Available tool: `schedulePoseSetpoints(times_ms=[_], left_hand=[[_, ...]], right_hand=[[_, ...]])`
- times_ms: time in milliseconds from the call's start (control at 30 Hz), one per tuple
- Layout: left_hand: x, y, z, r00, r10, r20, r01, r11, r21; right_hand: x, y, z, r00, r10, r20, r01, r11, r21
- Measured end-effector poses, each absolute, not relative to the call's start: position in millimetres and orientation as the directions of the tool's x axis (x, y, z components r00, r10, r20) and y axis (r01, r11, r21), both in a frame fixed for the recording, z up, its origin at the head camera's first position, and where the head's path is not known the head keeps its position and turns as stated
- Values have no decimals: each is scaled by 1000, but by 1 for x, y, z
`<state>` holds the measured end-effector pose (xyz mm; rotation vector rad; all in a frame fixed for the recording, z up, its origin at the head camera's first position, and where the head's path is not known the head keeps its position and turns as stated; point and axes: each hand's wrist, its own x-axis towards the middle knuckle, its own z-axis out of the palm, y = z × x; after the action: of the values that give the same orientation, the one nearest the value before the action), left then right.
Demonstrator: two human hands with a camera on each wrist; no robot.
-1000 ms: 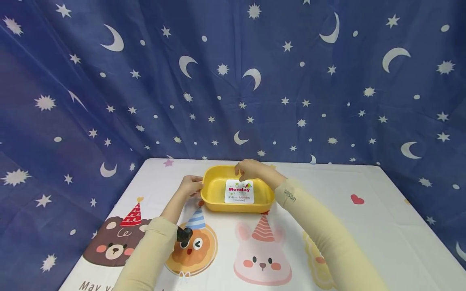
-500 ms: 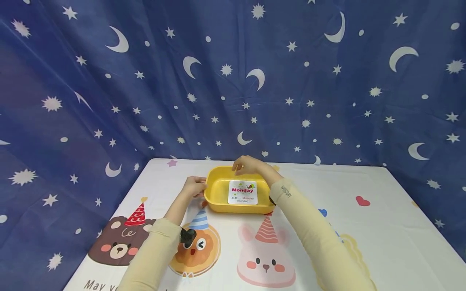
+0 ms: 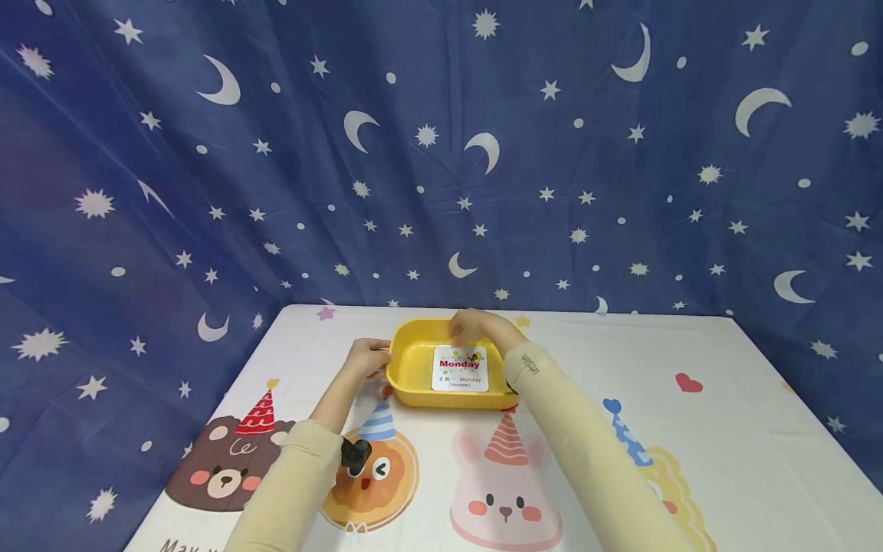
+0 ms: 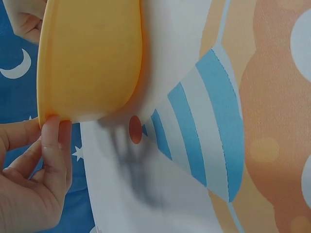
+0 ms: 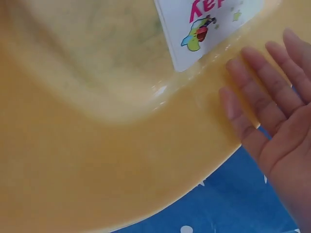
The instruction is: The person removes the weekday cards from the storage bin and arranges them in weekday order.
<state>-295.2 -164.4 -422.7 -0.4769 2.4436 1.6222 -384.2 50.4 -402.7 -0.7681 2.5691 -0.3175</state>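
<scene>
A yellow plastic basin (image 3: 411,368) with rounded corners is near the far side of the table. On its floor lies a white card (image 3: 459,369) printed "Monday" in red, with a small cartoon picture beside the word. My left hand (image 3: 367,359) pinches the basin's left end; in the left wrist view the fingertips meet at its rim (image 4: 43,97). My right hand (image 3: 474,326) reaches over the far rim, just behind the card. In the right wrist view its fingers (image 5: 260,92) are loosely extended along the inner wall, apart from the card, holding nothing.
The white tablecloth (image 3: 586,368) carries printed party-hat animals, a red heart and stars. Behind the table hangs a dark blue curtain (image 3: 441,169) with white moons and stars. A black wrist strap (image 3: 356,455) sits at my left sleeve.
My right hand has dropped from above the far rim down into the basin. My left hand keeps its hold at the left end, and the card stays in place.
</scene>
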Motion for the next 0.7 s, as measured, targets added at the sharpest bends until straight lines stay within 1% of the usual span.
schedulePoseSetpoints(times_ms=[33,133,333,433,700], left_hand=[[-295,-164,-422,-936,-166,-312,-352,362,863],[-294,-165,-420,-939,-157,-306,-343,369,864],[-294,-163,-418,-942,-148,-300,-334,374,865],[-293,-163,-418,-942,-149,-302,-336,369,866],[-291,-165,-419,-941,-149,-304,-338,363,868]], right_hand=[[-384,49,-403,-759,-549,-349,-465,833,-299],[-382,47,-403,-776,-507,-375,-448,862,-238],[-379,46,-403,-768,-491,-411,-436,871,-225],[-378,45,-404,-759,-500,-416,-463,865,-194],[-376,39,-409,-729,-532,-431,-578,816,-29]])
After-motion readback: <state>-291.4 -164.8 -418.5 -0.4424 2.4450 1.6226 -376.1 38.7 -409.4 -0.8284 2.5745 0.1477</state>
